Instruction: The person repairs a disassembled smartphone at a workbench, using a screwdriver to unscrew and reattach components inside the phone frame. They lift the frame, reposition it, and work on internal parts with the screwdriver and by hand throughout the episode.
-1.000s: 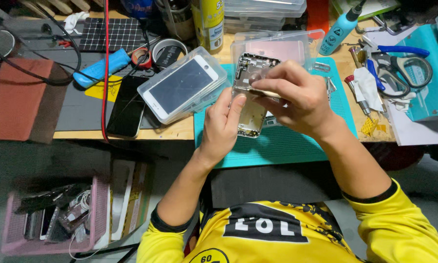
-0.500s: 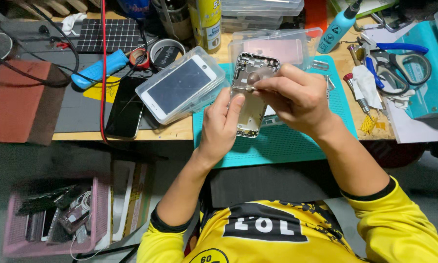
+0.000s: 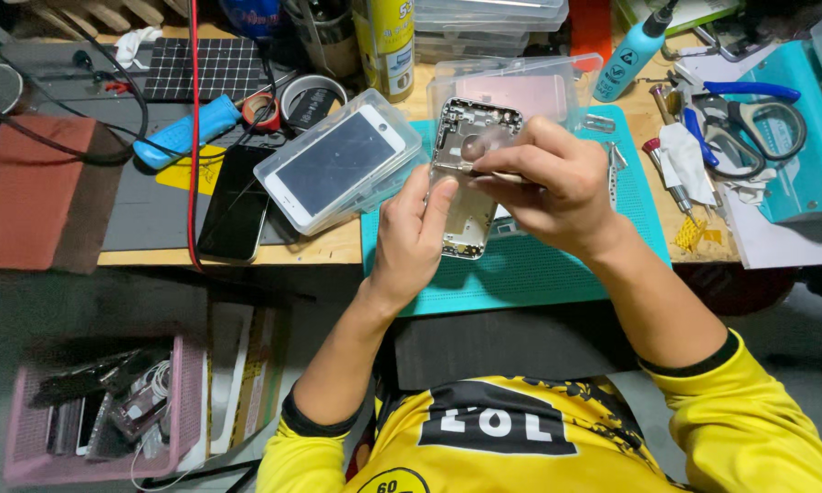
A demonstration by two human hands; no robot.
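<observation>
Left hand (image 3: 411, 239) clamps the lower end of the opened phone housing (image 3: 470, 178), thumb and fingers closed on its edges, holding it just above the near part of the teal mat (image 3: 530, 265), which covers the middle of the workbench near its front edge. Right hand (image 3: 543, 183) is pinched shut on a thin tool (image 3: 493, 173) whose tip rests inside the housing near its upper half. The housing's long axis runs near-to-far, its top end pointing toward the back edge and tilted slightly right, open side facing up. Just left of it lies a white-fronted phone in a clear tray (image 3: 338, 164). Compared with half a second ago, the hands and housing sit in nearly the same spot; the right hand's fingers have shifted only slightly over the housing.
</observation>
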